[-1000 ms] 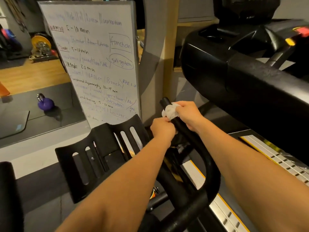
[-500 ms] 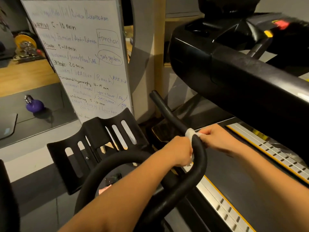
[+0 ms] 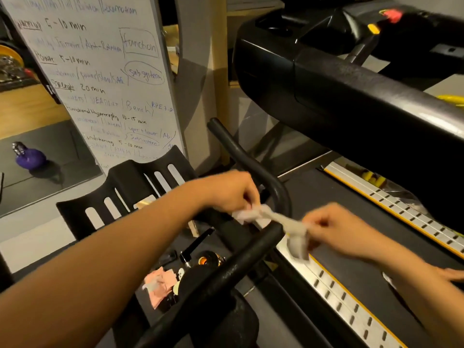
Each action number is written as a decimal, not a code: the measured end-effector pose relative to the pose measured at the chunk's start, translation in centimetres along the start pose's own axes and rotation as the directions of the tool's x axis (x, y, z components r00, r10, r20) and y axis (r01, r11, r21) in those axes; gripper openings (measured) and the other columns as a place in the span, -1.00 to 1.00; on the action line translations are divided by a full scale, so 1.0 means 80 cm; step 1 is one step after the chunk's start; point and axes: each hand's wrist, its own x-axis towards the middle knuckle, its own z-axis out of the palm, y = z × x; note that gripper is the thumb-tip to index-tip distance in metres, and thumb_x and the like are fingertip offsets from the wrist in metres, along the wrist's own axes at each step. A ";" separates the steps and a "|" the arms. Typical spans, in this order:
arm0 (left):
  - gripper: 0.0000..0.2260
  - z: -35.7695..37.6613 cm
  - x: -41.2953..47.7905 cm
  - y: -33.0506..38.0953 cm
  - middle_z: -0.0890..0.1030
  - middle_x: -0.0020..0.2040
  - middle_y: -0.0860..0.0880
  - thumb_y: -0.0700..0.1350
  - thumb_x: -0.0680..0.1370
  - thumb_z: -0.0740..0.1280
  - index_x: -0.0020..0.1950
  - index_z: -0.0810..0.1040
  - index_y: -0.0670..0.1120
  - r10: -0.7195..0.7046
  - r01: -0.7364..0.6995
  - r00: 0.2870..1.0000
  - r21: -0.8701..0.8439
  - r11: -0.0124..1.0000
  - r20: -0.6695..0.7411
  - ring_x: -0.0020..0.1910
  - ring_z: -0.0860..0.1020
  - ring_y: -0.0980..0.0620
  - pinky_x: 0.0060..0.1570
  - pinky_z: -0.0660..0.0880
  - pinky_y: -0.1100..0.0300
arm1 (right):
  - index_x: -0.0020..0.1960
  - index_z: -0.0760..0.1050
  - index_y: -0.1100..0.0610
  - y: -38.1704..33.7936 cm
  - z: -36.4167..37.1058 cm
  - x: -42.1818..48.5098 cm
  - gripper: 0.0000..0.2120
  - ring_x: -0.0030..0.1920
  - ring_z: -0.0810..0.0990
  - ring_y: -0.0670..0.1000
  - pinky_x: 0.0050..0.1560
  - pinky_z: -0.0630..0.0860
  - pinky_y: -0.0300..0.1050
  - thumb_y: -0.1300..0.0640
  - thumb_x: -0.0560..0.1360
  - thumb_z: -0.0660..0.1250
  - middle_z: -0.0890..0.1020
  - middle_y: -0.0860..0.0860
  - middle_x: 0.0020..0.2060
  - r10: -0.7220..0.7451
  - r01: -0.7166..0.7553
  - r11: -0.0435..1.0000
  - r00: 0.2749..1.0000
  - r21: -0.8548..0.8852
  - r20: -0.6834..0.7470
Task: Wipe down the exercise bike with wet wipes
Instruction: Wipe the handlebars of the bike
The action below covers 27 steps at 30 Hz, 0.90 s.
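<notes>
- Two hands are sharing one wet wipe (image 3: 266,214): my left hand (image 3: 229,194) is pinching its bunched end, and my right hand (image 3: 334,231) is pinching the other end, a loose tail hanging below.
- The wipe is stretching like a strap over the exercise bike's handlebar (image 3: 251,252), just under its bend; motion blur is hiding whether it is pressing on the tube.
- Its long axis is running left to right, crossing the tube, which is climbing from lower left.
- The left hand is sitting nearer the bar, inside the loop; the right is standing off on the treadmill (image 3: 351,101) side.
- I am judging the next stroke as needing both ends taut and slid along the tube.
</notes>
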 end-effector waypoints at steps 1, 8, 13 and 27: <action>-0.85 -0.003 0.007 -0.003 0.67 -0.05 0.02 -0.20 0.55 0.37 0.06 0.70 -0.06 -0.051 0.046 0.988 -0.038 0.998 -0.148 -0.09 0.58 0.12 -0.07 0.47 0.29 | -0.21 0.68 0.04 0.003 -0.009 0.013 -0.70 -0.28 0.66 0.13 -0.16 0.63 0.17 0.34 0.49 0.27 0.68 0.07 -0.33 0.035 -0.024 0.998 0.979 0.057 -0.201; -0.83 0.060 0.041 0.031 0.55 -0.18 -0.09 -0.24 0.49 0.33 -0.26 0.44 -0.04 -0.094 0.107 0.943 0.023 0.994 -0.318 -0.13 0.56 -0.16 -0.19 0.44 0.11 | 0.10 0.68 -0.01 0.010 0.041 0.080 -0.74 -0.04 0.66 -0.01 -0.06 0.60 -0.12 0.26 0.51 0.36 0.71 -0.08 -0.08 0.143 -0.023 0.971 0.856 0.238 -0.497; -0.78 0.050 0.017 0.032 0.47 -0.22 0.01 -0.28 0.49 0.31 -0.27 0.46 0.01 0.052 -0.028 0.991 0.183 0.983 -0.127 -0.17 0.53 -0.10 -0.12 0.53 0.07 | 0.12 0.67 0.08 0.002 0.048 0.043 -0.79 -0.24 0.58 -0.14 -0.27 0.44 -0.47 0.24 0.53 0.37 0.69 -0.08 -0.16 0.070 -0.064 0.998 0.820 0.031 -0.567; -0.80 0.023 -0.078 0.009 0.61 -0.11 -0.06 -0.35 0.52 0.33 0.04 0.60 -0.09 -0.065 -0.161 0.928 -0.551 0.819 -0.368 -0.13 0.57 0.04 -0.08 0.52 0.24 | -0.02 0.68 -0.12 -0.078 0.046 -0.056 -0.62 -0.10 0.64 -0.20 -0.07 0.53 -0.32 0.36 0.47 0.35 0.68 -0.26 -0.15 -0.156 0.163 0.987 0.951 0.002 -0.268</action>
